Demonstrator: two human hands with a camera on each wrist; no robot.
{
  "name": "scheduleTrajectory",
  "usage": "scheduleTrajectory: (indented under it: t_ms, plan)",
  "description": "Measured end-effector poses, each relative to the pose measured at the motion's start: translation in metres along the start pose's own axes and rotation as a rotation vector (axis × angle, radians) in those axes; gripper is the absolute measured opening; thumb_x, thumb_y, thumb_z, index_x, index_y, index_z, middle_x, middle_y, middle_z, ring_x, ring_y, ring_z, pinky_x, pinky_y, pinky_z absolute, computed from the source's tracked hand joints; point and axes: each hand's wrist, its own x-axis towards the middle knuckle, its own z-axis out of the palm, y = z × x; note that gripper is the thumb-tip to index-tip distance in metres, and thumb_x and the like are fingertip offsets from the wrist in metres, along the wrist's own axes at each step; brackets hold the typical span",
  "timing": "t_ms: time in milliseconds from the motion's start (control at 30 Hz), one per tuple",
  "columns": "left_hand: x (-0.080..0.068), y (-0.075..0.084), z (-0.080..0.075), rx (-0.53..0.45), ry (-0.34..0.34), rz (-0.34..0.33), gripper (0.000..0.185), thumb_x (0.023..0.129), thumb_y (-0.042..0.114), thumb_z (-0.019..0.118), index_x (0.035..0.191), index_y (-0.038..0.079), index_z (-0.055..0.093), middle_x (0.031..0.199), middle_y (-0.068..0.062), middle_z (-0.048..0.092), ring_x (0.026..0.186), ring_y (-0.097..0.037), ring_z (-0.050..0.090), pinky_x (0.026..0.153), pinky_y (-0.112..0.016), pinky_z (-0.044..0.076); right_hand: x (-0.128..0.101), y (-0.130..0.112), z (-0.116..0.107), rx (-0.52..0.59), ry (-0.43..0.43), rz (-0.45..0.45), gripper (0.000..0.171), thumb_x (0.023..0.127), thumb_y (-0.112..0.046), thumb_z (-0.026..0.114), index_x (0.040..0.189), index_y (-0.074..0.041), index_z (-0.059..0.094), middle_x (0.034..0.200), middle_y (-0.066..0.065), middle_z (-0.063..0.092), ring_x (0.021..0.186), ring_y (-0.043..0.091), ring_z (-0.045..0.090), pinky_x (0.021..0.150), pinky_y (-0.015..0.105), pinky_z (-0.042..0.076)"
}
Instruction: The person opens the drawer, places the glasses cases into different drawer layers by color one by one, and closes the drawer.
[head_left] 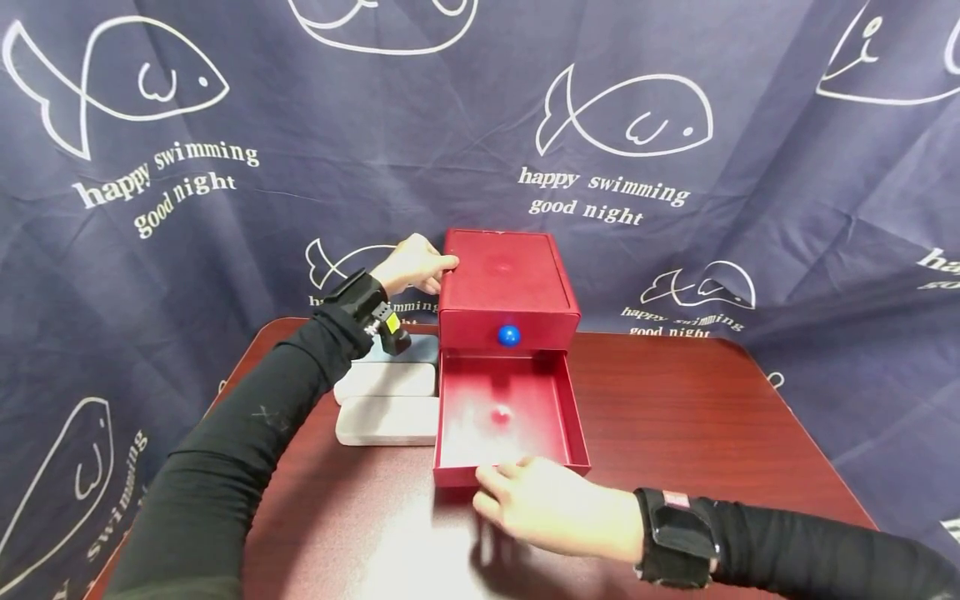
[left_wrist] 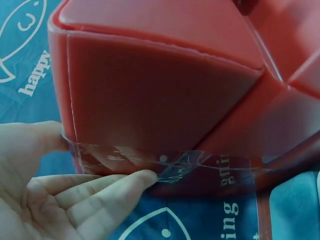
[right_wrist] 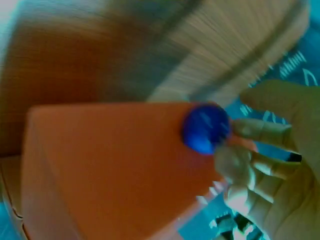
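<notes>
I see a small red drawer cabinet (head_left: 507,287) standing at the far middle of the dark red table (head_left: 675,400), close to the fish-print curtain (head_left: 675,125) behind it. Its upper drawer is shut and carries a round blue knob (head_left: 508,335); the lower drawer (head_left: 507,417) is pulled well out toward me, its glossy red floor showing only reflections. My left hand (head_left: 411,265) rests against the cabinet's upper left edge with the fingers fairly straight, thumb on one face and fingertips (left_wrist: 142,178) touching the lower rim of the side wall, bracing rather than clasping. My right hand (head_left: 551,504) sits at the front wall of the open drawer; from the head view the fingers curl over the front, and the right wrist view, though blurred, shows them just beside that drawer's own blue knob (right_wrist: 205,127), so I cannot tell whether they actually pinch it. Left of the cabinet, just beside the drawer, lie flat pale cases (head_left: 386,404), with a darker one (head_left: 405,348) partly hidden under my left wrist.
</notes>
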Motion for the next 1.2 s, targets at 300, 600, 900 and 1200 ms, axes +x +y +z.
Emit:
scheduleTrajectory:
  t_ms: [300,600,900,1200]
  plan:
    - [-0.015,-0.006,-0.005,0.241,0.094,0.217,0.048,0.107,0.039,0.041,0.1,0.0,0.067,0.084,-0.012,0.065,0.073,-0.019,0.059,0.081,-0.035,0.05,0.018,0.105,-0.028,0.537,0.004,0.291,0.015,0.087,-0.021,0.08,0.089,-0.016,0.066,0.082,-0.007,0.062,0.071,0.004,0.058,0.063,0.017,0.051]
    - [-0.058,-0.019,-0.014,0.292,0.197,0.386,0.052,0.106,0.039,0.047,0.145,0.005,0.054,0.137,-0.018,0.063,0.126,-0.032,0.061,0.113,-0.047,0.043,0.021,0.205,-0.016,0.708,-0.096,0.749,0.007,0.093,-0.009,0.068,0.098,-0.005,0.07,0.071,0.005,0.067,0.062,0.015,0.061,0.06,0.03,0.049]
    - [-0.111,-0.05,-0.002,0.473,0.256,0.51,0.062,0.099,0.04,0.061,0.153,0.013,0.045,0.151,-0.012,0.053,0.143,-0.033,0.046,0.118,-0.054,0.035,0.011,0.245,0.013,0.664,-0.21,1.002,0.015,0.092,-0.014,0.067,0.1,-0.002,0.067,0.069,0.009,0.063,0.063,0.022,0.061,0.059,0.03,0.045]
    - [-0.141,-0.095,0.016,0.718,0.306,0.735,0.083,0.083,0.04,0.077,0.15,0.001,0.045,0.143,-0.021,0.055,0.132,-0.041,0.052,0.113,-0.057,0.038,-0.007,0.257,0.03,1.066,-0.395,1.046,0.047,0.105,-0.024,0.055,0.129,0.016,0.055,0.08,0.019,0.075,0.059,0.017,0.072,0.065,0.036,0.062]
